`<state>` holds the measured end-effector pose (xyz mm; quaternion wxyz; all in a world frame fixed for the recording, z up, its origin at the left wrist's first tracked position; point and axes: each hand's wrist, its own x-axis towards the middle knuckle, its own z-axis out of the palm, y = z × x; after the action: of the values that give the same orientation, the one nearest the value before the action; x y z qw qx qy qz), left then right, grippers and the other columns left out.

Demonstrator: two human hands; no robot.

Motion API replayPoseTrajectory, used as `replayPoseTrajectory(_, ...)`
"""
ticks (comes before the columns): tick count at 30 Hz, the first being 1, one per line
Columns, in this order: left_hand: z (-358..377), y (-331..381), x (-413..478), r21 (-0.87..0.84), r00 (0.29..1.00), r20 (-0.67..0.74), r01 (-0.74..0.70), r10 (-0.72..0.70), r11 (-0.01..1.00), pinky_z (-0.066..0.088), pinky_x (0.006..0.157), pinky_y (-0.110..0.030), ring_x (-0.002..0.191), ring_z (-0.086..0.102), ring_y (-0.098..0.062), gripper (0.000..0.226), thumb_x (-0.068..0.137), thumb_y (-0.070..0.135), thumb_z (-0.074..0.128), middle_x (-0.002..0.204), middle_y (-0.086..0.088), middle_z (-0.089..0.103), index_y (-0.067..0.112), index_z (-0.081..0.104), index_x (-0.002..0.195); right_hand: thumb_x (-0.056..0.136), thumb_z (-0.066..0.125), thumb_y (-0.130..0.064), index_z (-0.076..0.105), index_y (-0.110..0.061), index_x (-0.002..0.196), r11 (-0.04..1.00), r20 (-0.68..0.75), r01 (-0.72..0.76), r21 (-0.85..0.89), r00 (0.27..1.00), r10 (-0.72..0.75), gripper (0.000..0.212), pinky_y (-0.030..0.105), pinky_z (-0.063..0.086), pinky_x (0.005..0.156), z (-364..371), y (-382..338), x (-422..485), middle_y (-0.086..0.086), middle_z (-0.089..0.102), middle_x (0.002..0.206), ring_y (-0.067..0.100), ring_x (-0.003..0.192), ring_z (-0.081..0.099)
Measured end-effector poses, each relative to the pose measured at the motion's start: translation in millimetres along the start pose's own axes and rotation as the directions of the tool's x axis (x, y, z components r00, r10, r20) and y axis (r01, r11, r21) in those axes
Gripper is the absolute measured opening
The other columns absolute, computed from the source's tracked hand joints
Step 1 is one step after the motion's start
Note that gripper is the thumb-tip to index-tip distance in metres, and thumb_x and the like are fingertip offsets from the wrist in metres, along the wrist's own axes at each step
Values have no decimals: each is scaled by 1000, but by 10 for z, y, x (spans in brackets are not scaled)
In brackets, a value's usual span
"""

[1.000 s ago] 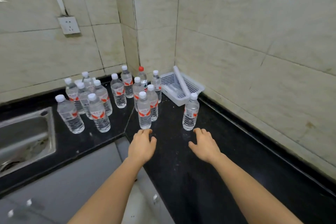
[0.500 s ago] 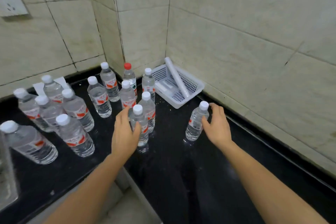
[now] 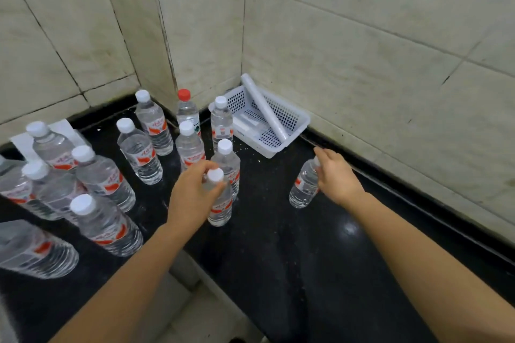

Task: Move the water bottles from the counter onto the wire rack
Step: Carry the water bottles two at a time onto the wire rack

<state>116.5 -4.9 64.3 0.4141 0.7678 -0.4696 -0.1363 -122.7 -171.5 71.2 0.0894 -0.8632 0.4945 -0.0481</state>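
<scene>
Several clear water bottles with white caps and red labels stand on the black counter [image 3: 278,245]. My left hand [image 3: 192,198] is wrapped around the neck of the nearest middle bottle [image 3: 220,210], which stands upright. My right hand [image 3: 335,175] grips the top of a lone bottle [image 3: 303,186] standing apart to the right; its cap is hidden by my fingers and it tilts slightly. One bottle at the back has a red cap [image 3: 184,95]. No wire rack is in view.
A white perforated plastic basket [image 3: 302,122] sits in the tiled corner with a white roll [image 3: 264,108] leaning across it. More bottles crowd the left side [image 3: 103,175]. The counter bends around a gap over pale floor [image 3: 195,301].
Both hands have moved forward from the counter's near part and closed on bottles: the left on the front middle one, the right on the lone one. The view has come closer and shifted right.
</scene>
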Motion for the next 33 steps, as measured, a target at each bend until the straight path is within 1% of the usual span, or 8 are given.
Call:
replayPoseTrajectory(3,-40,70,59,71,996,87,-26,20,997,41,75,-28,85,51,-11,24,78,18,73,92,7,56,19,63,101,90,56,-5,34,-2,144,997,65,10,-81,998,-5,58,39,41,100,-41,-12,-85,20,50,131,36,122,46)
replayPoseTrajectory(7,-72,168,104,160,972,218,-122,85,980,35,62,-20,75,53,-13,12,79,22,72,78,4,57,11,67,84,92,55,-15,48,0,121,976,130,84,-203,990,-58,32,40,44,88,-37,-23,-310,17,52,113,34,107,52)
replayPoseTrajectory(11,23,224,35,194,951,269,-208,151,959,39,62,-23,74,52,-15,18,78,22,72,82,-5,59,5,68,84,92,56,-25,55,-2,112,997,96,-9,-72,995,16,30,39,44,83,-137,91,-614,16,55,110,34,101,56)
replayPoseTrajectory(15,213,482,-165,217,921,321,-299,221,929,37,63,-31,76,52,-19,19,79,31,69,79,-3,53,13,63,76,81,63,-31,62,-5,85,986,56,-158,52,986,155,27,39,47,65,-400,266,-988,13,66,89,31,79,60)
replayPoseTrajectory(18,363,837,-369,133,880,368,-368,299,920,27,54,-24,68,46,-12,16,78,35,69,73,2,47,21,62,74,71,67,-35,65,-2,74,958,47,-262,114,965,258,33,37,44,54,-608,443,-1417,10,64,68,26,62,55)
replayPoseTrajectory(23,735,1625,-1036,-34,780,447,-474,438,880,30,56,-22,69,49,-8,13,76,37,71,73,4,49,25,70,83,64,71,-37,58,4,64,885,12,-419,203,905,425,43,32,28,48,-947,870,-2486,7,42,53,17,53,32)
replayPoseTrajectory(30,1384,2900,-2411,-268,642,481,-540,597,798,41,68,-31,77,51,-16,15,74,38,73,75,-3,57,25,73,82,64,73,-37,67,-2,67,798,-164,-503,333,802,574,36,28,37,49,-1446,1594,-4224,15,61,62,16,57,46)
replayPoseTrajectory(33,1599,3466,-3009,-352,607,500,-509,618,785,44,72,-32,80,58,-17,15,73,36,75,81,-5,62,26,75,84,67,74,-37,66,2,68,769,-248,-539,344,738,628,40,29,33,49,-1682,1910,-4942,9,51,55,16,55,43)
